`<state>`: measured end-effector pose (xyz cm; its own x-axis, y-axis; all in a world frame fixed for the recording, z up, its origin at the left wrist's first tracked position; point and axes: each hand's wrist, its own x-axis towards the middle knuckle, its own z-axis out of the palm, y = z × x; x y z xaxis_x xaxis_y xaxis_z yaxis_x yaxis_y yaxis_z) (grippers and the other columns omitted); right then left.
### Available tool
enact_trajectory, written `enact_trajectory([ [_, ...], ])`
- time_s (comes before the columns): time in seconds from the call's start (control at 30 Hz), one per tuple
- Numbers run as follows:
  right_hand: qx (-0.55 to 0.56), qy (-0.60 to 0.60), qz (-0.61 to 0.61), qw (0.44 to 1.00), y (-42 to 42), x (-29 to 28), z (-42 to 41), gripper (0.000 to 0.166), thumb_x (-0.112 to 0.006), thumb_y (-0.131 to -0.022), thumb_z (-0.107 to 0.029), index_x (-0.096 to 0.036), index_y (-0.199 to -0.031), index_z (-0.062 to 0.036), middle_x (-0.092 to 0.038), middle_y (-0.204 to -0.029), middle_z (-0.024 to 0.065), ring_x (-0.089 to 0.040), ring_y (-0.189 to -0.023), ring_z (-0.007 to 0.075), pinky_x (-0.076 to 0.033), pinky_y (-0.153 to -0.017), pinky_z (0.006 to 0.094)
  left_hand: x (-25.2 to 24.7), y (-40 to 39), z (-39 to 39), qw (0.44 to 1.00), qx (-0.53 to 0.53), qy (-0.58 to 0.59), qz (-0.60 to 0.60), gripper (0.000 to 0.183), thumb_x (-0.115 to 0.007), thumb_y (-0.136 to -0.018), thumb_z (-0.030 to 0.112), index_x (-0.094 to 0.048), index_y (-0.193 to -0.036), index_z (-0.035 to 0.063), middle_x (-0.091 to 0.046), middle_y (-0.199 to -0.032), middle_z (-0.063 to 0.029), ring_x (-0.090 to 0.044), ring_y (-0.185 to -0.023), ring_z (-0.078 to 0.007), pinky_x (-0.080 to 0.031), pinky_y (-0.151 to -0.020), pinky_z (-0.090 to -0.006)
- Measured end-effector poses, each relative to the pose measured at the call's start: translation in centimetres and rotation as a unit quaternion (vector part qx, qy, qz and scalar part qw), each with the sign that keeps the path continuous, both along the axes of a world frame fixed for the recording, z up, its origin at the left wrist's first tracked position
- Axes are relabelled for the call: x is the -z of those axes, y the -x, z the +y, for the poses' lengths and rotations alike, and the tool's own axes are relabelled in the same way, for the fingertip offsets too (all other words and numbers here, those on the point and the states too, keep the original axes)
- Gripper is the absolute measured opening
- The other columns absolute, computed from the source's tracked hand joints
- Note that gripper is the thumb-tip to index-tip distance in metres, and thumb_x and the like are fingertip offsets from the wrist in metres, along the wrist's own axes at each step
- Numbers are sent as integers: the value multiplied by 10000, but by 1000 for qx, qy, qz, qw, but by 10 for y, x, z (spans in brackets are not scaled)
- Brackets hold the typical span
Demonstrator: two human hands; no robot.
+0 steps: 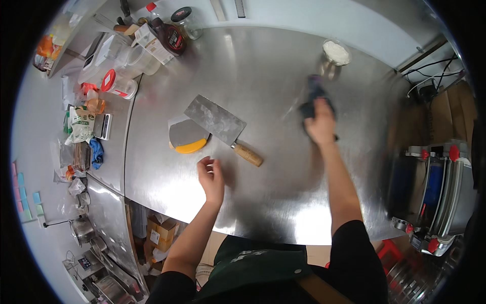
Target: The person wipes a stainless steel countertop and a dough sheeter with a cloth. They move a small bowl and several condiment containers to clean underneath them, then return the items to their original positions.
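My right hand [322,123] presses on a dark cloth [314,87] at the right part of the stainless steel table [281,72]; hand and cloth are blurred. My left hand [211,178] hovers near the table's front middle, fingers loosely curled, with nothing seen in it. Beyond it lies a cleaver with a broad blade [216,118] and a wooden handle [247,154]. Its blade reaches over the edge of a dough scraper with a yellow grip [191,146]. A bowl of white powder [336,52] stands behind the cloth, near the back wall.
Bottles, a carton [153,42], a glass jar [186,22] and plastic tubs [142,60] crowd the back left corner. A red-lidded container [119,84] and a blue cloth [96,153] are on the left counter. A metal machine with red knobs [450,190] stands right of the table.
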<state>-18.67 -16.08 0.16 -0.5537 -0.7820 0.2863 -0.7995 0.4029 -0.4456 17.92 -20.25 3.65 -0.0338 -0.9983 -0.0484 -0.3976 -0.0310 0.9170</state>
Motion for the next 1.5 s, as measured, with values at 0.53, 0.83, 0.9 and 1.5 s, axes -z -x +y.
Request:
enact_trajectory([
  [0.53, 83, 90, 35, 992, 2, 5, -152, 774, -662, -772, -257, -339, -1356, 135, -437, -1354, 329, -422, -1267, 449, -320, -1096, 470, 26, -91, 10, 909, 223, 180, -302, 454, -577, -889, 218, -453, -1250, -27, -496, -1266, -236, -486, -1077, -385, -360, -937, -479],
  [0.83, 14, 75, 23, 997, -7, 11, -164, 618, -597, -830, -201, -408, -1348, 78, -402, -1412, 302, -395, -1307, 428, -327, -1095, 459, 28, -96, 7, 920, 224, 181, -265, 442, -518, -918, 223, -429, -1254, -49, -476, -1274, -278, -481, -1089, -402, -362, -944, -479],
  [0.9, -42, 52, -43, 997, -86, -2, -83, 694, -620, -799, -162, -354, -1390, 87, -317, -1470, 301, -347, -1345, 439, -294, -1115, 491, 26, -99, 6, 921, 228, 175, -262, 451, -521, -919, 230, -426, -1254, -56, -470, -1275, -285, -473, -1104, -412, -359, -953, -485],
  [1.5, 163, 35, 59, 984, 89, 10, -265, 743, -669, -754, -315, -427, -1294, 136, -450, -1346, 342, -410, -1297, 440, -318, -1111, 444, 30, -104, 14, 929, 224, 130, -263, 530, -520, -900, 353, -456, -1233, -54, -490, -1267, -281, -487, -1105, -409, -361, -917, -492],
])
